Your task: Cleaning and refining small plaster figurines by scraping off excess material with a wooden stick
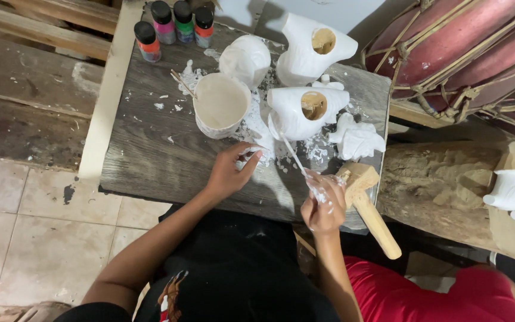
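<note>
Pinching a brush [296,156], the right hand [324,206] hovers over the paint-spattered grey board [150,149] (tiled floor [31,238] beneath).

A small white object under the left hand's fingers [247,156] is mostly hidden; the drum [466,48] is cut off by the edge.
</note>
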